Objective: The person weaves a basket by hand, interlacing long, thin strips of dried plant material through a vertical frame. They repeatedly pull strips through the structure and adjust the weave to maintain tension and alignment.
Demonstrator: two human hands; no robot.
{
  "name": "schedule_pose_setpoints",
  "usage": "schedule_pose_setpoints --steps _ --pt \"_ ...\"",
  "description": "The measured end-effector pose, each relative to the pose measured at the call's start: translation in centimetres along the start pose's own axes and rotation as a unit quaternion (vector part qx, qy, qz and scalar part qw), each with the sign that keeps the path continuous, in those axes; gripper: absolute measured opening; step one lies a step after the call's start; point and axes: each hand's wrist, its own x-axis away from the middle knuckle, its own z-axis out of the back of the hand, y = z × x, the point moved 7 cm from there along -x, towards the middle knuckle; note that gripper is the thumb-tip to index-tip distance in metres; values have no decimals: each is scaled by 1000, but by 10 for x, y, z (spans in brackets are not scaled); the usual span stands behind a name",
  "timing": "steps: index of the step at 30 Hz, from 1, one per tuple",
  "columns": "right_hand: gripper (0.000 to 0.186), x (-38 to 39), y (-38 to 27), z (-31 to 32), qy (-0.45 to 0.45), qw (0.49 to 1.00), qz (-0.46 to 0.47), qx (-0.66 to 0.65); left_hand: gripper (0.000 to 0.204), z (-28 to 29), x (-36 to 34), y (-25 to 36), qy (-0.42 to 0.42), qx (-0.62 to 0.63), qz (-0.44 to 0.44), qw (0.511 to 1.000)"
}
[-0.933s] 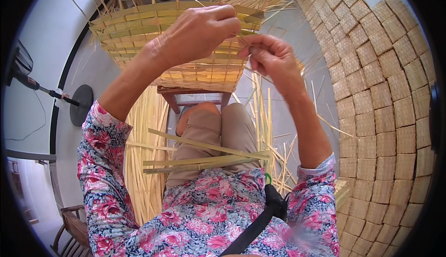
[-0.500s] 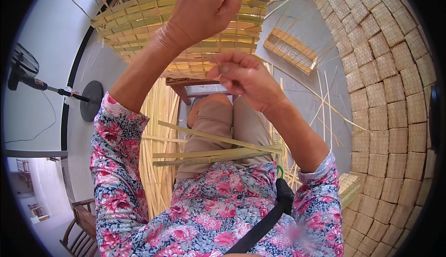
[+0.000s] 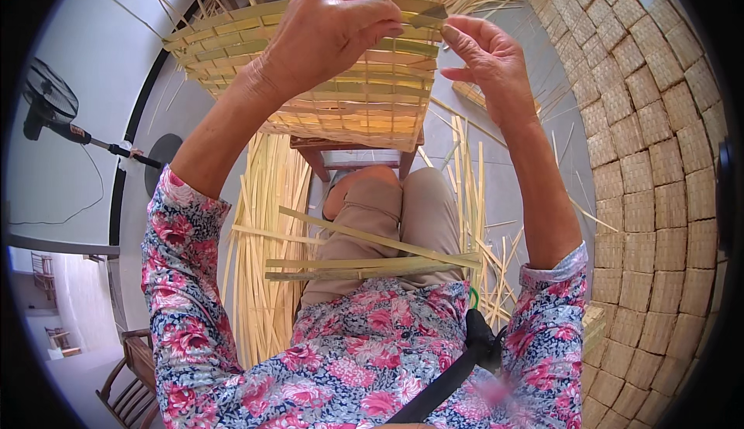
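Note:
A half-woven bamboo basket, yellow-green, rests on a small wooden stool in front of my knees. At its upper edge my left hand is closed, thumb and fingers pressed together on a bamboo strip, their tips partly hidden. My right hand pinches the end of the strip at the basket's right corner between thumb and forefinger; its other fingers are loosely bent. Several loose bamboo strips lie across my lap.
Long bamboo strips lie in a bundle left of my legs, others on the right. Stacked woven pieces line the right side. A black fan and a wooden chair are at left. Another basket sits behind my right hand.
My right hand has moved up and right, from the basket's lower weave to its upper right corner. My left hand has lowered slightly at the upper edge and stays closed.

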Motion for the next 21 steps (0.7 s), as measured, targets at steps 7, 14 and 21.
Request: schedule_pose_setpoints --steps 7,14,21 --pt "30 12 -18 -17 -36 998 -40 18 13 4 1 0 9 -4 50 999" --pt "21 4 0 -45 -70 985 -28 -158 16 11 17 -5 7 10 21 1000" --pt "19 6 1 -44 -38 986 -25 -159 13 13 12 -1 -13 -75 31 997"
